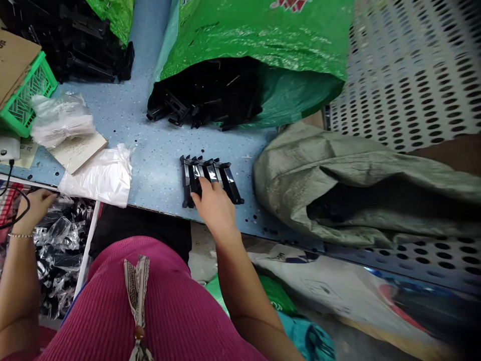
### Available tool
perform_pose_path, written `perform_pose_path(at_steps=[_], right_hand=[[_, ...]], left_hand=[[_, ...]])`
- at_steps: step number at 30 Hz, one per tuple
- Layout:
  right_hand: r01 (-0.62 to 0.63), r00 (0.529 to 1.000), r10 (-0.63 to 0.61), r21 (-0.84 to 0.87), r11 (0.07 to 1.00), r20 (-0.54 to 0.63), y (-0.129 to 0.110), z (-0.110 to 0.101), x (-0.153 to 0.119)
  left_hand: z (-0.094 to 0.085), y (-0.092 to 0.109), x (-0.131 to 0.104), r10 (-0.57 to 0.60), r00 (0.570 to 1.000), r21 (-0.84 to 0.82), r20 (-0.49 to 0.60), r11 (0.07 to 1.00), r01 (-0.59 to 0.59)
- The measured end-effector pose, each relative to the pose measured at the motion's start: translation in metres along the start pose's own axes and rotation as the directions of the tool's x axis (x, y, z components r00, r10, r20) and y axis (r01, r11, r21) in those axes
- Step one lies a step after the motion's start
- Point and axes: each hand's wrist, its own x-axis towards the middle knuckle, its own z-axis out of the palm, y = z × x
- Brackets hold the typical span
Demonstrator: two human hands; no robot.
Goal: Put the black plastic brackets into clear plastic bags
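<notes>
Several black plastic brackets lie side by side in a row on the blue speckled table. My right hand reaches over this row, its thumb and fingers closed on one bracket near the left end. Far to the left, my left hand is at the table's front edge, above an open bin of black parts in clear plastic wrap. Its fingers are bent and close together; anything between them is too small or hidden to make out.
A green sack spills black parts at the back. More black parts are heaped at back left, near a green basket. White plastic bags lie at left. A grey-green sack borders the right side, beside a perforated metal panel.
</notes>
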Motion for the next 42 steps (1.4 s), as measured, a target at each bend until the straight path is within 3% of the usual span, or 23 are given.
perform_pose_path(at_steps=[2,3,5,7,9,12,15,18,20,21,23,25,27,28,29,30,33,34,35,36,38,40,42], right_hand=[[-0.043,0.998,0.042,0.035,0.998,0.035,-0.004,0.0,0.0],[-0.061,0.997,0.057,0.07,0.996,0.047,-0.004,0.001,0.002],[-0.07,0.997,0.062,0.186,0.98,0.052,-0.002,0.004,0.005],[-0.061,0.998,0.045,0.366,0.928,0.054,0.002,0.008,0.008],[-0.077,0.995,0.027,0.608,0.79,0.092,0.001,0.013,0.008],[-0.182,0.969,-0.09,0.914,0.362,0.229,-0.016,0.016,0.007],[-0.34,0.898,-0.315,0.939,-0.057,0.306,-0.051,0.016,0.011],[-0.519,0.778,-0.533,0.817,-0.249,0.332,-0.095,0.022,0.019],[-0.591,0.721,-0.608,0.753,-0.29,0.332,-0.12,0.031,0.026],[-0.602,0.717,-0.612,0.74,-0.3,0.335,-0.129,0.037,0.029],[-0.589,0.744,-0.573,0.742,-0.32,0.343,-0.139,0.048,0.032],[-0.553,0.785,-0.52,0.76,-0.341,0.337,-0.138,0.054,0.03],[-0.529,0.805,-0.501,0.764,-0.368,0.317,-0.128,0.054,0.024],[-0.542,0.791,-0.527,0.755,-0.369,0.31,-0.122,0.053,0.02],[-0.576,0.753,-0.582,0.736,-0.356,0.308,-0.116,0.053,0.015],[-0.632,0.685,-0.658,0.705,-0.323,0.312,-0.11,0.053,0.01],[-0.814,0.416,-0.852,0.548,-0.194,0.317,-0.102,0.059,-0.003],[-0.857,0.358,-0.876,0.486,-0.171,0.324,-0.102,0.063,-0.005],[-0.886,0.333,-0.881,0.432,-0.17,0.336,-0.105,0.066,-0.006],[-0.899,0.332,-0.873,0.4,-0.178,0.357,-0.109,0.07,-0.006],[-0.867,0.411,-0.812,0.452,-0.208,0.414,-0.118,0.073,-0.005],[-0.733,0.569,-0.698,0.653,-0.19,0.435,-0.128,0.069,-0.008],[-0.479,0.742,-0.564,0.875,-0.068,0.362,-0.135,0.059,-0.016]], left_hand=[[0.037,0.057,-0.014,0.072,0.997,0.053,0.01,0.996,-0.073],[0.059,0.085,-0.018,0.179,0.983,0.035,0.031,0.983,-0.18],[0.104,0.128,-0.02,0.344,0.938,0.065,-0.038,0.938,-0.341],[0.135,0.147,-0.012,0.368,0.928,0.088,-0.052,0.928,-0.363],[0.145,0.146,0.002,0.304,0.951,0.006,-0.061,0.953,-0.304],[0.129,0.128,0.023,0.087,0.996,-0.334,0.014,0.939,-0.077],[0.111,0.118,0.033,-0.032,0.975,-0.563,0.218,0.812,0.153],[0.108,0.121,0.03,-0.025,0.97,-0.575,0.243,0.801,0.165],[0.106,0.124,0.023,0.012,0.988,-0.541,0.154,0.838,0.074],[0.104,0.124,0.019,0.059,0.994,-0.487,0.092,0.873,-0.007],[0.095,0.122,0.012,0.216,0.976,-0.256,-0.021,0.943,-0.214],[0.084,0.118,0.008,0.383,0.923,0.049,-0.031,0.923,-0.381],[0.078,0.113,0.012,0.469,0.883,0.204,0.003,0.864,-0.46],[0.076,0.111,0.016,0.482,0.876,0.203,0.01,0.857,-0.474],[0.076,0.109,0.021,0.482,0.876,0.166,0.012,0.863,-0.477],[0.075,0.107,0.026,0.471,0.882,0.108,0.014,0.876,-0.47],[0.073,0.104,0.032,0.45,0.892,-0.055,0.045,0.892,-0.448],[0.071,0.106,0.028,0.464,0.884,-0.08,0.055,0.885,-0.459],[0.07,0.109,0.021,0.489,0.87,-0.09,0.061,0.871,-0.483],[0.07,0.113,0.011,0.525,0.848,-0.091,0.069,0.85,-0.519],[0.074,0.123,-0.015,0.618,0.776,-0.101,0.125,0.786,-0.609],[0.082,0.134,-0.042,0.699,0.687,-0.133,0.2,0.714,-0.688],[0.088,0.141,-0.065,0.731,0.636,-0.151,0.246,0.677,-0.72]])
